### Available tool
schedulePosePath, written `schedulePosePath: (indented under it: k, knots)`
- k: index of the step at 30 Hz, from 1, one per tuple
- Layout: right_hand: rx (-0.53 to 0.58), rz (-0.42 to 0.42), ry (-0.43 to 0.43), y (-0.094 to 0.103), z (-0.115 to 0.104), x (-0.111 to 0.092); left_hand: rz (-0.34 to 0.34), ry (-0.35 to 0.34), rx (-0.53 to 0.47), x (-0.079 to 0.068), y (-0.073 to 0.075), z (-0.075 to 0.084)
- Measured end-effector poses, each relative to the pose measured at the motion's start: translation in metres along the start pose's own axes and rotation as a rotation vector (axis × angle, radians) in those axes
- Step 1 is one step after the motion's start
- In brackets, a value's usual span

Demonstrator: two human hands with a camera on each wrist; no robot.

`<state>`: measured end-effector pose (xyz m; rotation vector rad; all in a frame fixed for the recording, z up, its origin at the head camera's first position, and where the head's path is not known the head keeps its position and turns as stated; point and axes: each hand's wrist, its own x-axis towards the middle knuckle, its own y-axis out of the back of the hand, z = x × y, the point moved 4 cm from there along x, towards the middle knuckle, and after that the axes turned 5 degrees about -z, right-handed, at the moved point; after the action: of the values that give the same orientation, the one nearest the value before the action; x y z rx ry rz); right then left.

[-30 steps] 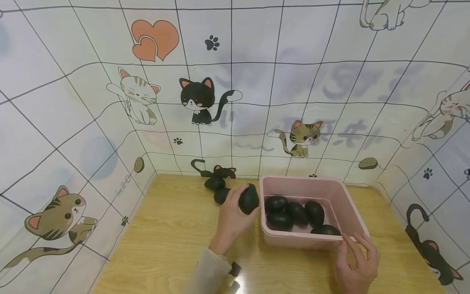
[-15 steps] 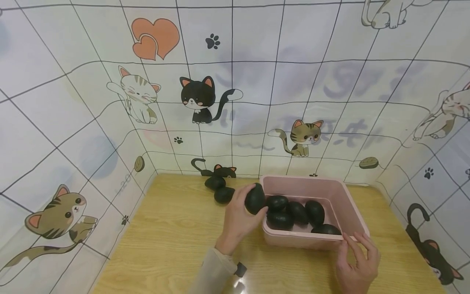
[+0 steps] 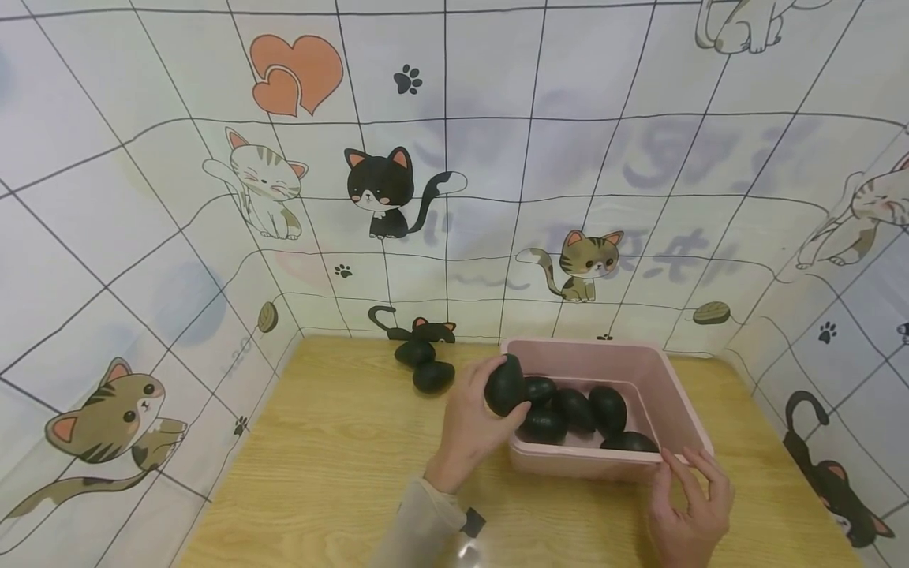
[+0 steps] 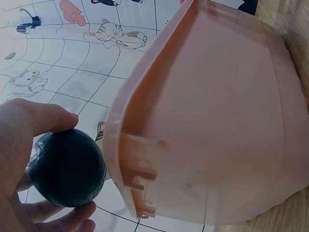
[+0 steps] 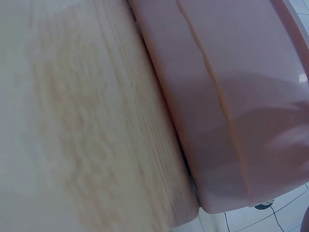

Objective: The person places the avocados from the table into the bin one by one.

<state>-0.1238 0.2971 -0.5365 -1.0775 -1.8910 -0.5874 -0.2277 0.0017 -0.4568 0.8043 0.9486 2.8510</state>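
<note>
In the head view my left hand (image 3: 476,422) grips a dark green avocado (image 3: 506,386) between thumb and fingers, at the left rim of a pink plastic bin (image 3: 589,360). The left wrist view has the avocado (image 4: 67,167) held with its round end towards the camera, beside the bin's outer wall (image 4: 212,111). Several more avocados (image 3: 577,410) lie inside the bin, mostly towards its left and front. My right hand (image 3: 692,501) holds the bin's front rim near the right corner, thumb on the near side and fingertips at the edge.
Two avocados (image 3: 432,377) lie on the wood-grain table (image 3: 341,442) left of the bin, close to the back wall (image 3: 483,260). That wall and the side walls carry a cat-print, grid-patterned covering. A small dark square (image 3: 472,522) shows beside the left sleeve.
My left hand has moved right with the avocado, from beside the bin to over its left rim. The two avocados behind it show more fully. My right hand stays at the front rim.
</note>
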Motion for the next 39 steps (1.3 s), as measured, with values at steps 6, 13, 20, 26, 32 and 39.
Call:
schedulePosePath:
  k: [6, 13, 20, 26, 32, 39]
  knots:
    - [0.012, 0.002, 0.011, 0.001, 0.001, 0.000, -0.028, 0.016, 0.001, -0.001, -0.004, 0.005]
    - [0.004, -0.007, -0.008, 0.000, 0.004, 0.000, -0.041, -0.019, 0.004, 0.000, -0.009, 0.010]
    - [0.011, 0.008, -0.002, -0.001, 0.003, 0.001, -0.055, -0.018, -0.024, 0.001, -0.013, 0.014]
    - [0.022, 0.023, 0.010, -0.001, 0.003, 0.000, -0.070, -0.054, -0.041, -0.002, -0.019, 0.017]
    - [0.004, 0.011, 0.012, 0.000, 0.005, -0.001, -0.088, -0.064, -0.057, -0.003, -0.022, 0.021]
    - [-0.005, 0.013, 0.019, 0.000, 0.002, 0.000, -0.120, -0.091, -0.008, -0.002, -0.025, 0.023]
